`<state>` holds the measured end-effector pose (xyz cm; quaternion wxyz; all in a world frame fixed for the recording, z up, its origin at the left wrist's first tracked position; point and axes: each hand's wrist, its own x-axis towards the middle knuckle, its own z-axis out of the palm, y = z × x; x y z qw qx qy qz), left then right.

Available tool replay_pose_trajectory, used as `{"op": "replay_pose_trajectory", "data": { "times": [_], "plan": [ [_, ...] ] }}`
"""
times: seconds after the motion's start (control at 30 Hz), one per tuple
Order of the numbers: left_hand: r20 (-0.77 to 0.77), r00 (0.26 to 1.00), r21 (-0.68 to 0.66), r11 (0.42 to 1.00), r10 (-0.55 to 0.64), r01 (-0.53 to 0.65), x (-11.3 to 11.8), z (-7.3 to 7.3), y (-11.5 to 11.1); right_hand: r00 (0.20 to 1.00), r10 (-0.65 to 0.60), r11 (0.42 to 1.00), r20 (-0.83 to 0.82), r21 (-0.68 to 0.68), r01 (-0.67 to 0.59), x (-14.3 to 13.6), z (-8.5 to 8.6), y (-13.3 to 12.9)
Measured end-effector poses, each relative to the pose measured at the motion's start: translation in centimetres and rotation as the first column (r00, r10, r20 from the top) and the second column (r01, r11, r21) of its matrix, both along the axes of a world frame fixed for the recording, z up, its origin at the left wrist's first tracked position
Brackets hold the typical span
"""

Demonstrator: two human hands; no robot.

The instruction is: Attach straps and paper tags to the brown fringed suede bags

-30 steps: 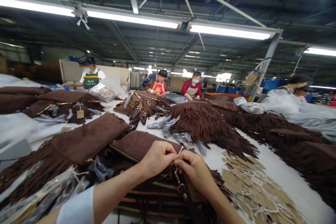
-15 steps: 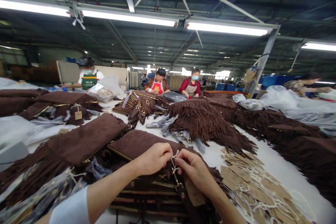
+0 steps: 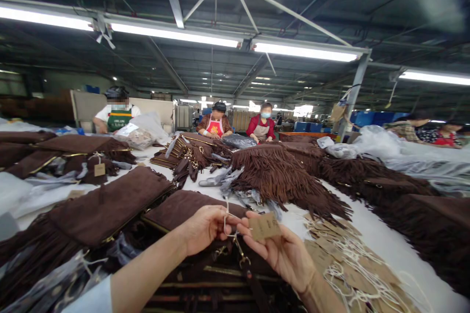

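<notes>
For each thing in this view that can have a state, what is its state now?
Left hand: pinching, fingers bent
Right hand: palm up, fingers extended
Paper tag: lying across right fingers
White string: looped, between left fingertips
Metal clasp: too small to tell if closed
Loose tags: heaped, strings tangled
Ceiling lamps: lit

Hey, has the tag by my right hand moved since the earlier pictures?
Yes, up: relative to the brown bag behind it, the tag has risen onto the right hand.
</notes>
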<state>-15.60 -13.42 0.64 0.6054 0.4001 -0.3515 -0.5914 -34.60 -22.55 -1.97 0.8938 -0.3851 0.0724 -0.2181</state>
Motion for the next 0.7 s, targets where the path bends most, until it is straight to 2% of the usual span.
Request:
{"op": "replay_pose_trajectory", "data": {
  "times": [0.1,0.17,0.27,0.33,0.37,0.4,0.43,0.5,0.53,0.57,0.6,0.63,0.7],
  "plan": [
    [-0.024,1.000,0.015,1.000,-0.006,0.006,0.0,-0.2,0.1,0.986,-0.146,0.985,-0.080,-0.107,0.137,0.7,-0.5,0.1],
    [-0.034,0.999,0.039,0.999,0.005,-0.004,-0.2,-0.4,0.1,0.954,-0.267,0.950,-0.137,-0.204,0.237,1.5,-1.2,0.2],
    [-0.059,0.994,0.054,0.995,0.090,-0.087,-0.3,-0.7,0.1,0.903,-0.402,0.867,-0.149,-0.380,0.323,2.6,-2.1,0.2],
    [-0.072,0.986,0.058,0.988,0.149,-0.145,-0.3,-0.9,0.1,0.871,-0.473,0.783,-0.135,-0.517,0.345,3.0,-2.4,0.3],
    [-0.058,0.985,0.054,0.985,0.164,-0.161,-0.4,-1.0,0.2,0.844,-0.523,0.713,-0.116,-0.602,0.360,3.0,-2.3,0.4],
    [-0.025,0.985,0.039,0.985,0.171,-0.170,-0.4,-1.0,0.2,0.809,-0.582,0.610,-0.077,-0.699,0.373,3.0,-2.2,0.5],
    [0.025,0.985,0.013,0.985,0.172,-0.172,-0.5,-1.1,0.2,0.770,-0.638,0.471,-0.012,-0.798,0.377,2.9,-1.9,0.7],
    [0.154,0.974,-0.032,0.986,0.167,-0.164,-0.7,-1.1,0.3,0.711,-0.687,0.155,0.149,-0.926,0.344,2.6,-1.0,1.1],
    [0.219,0.962,-0.042,0.987,0.160,-0.155,-0.7,-1.0,0.4,0.706,-0.676,0.031,0.211,-0.949,0.314,2.3,-0.6,1.3],
    [0.278,0.949,-0.043,0.989,0.151,-0.144,-0.8,-1.0,0.4,0.712,-0.657,-0.048,0.248,-0.956,0.289,2.1,-0.2,1.4],
    [0.330,0.934,-0.036,0.991,0.137,-0.132,-0.8,-0.8,0.4,0.726,-0.638,-0.079,0.257,-0.960,0.269,1.9,0.1,1.4],
    [0.372,0.920,-0.031,0.992,0.124,-0.122,-0.9,-0.7,0.4,0.742,-0.625,-0.077,0.242,-0.965,0.250,1.7,0.3,1.4],
    [0.441,0.891,-0.044,0.994,0.112,-0.104,-0.9,-0.2,0.4,0.769,-0.610,-0.029,0.189,-0.976,0.217,1.5,0.2,1.3]
  ]
}}
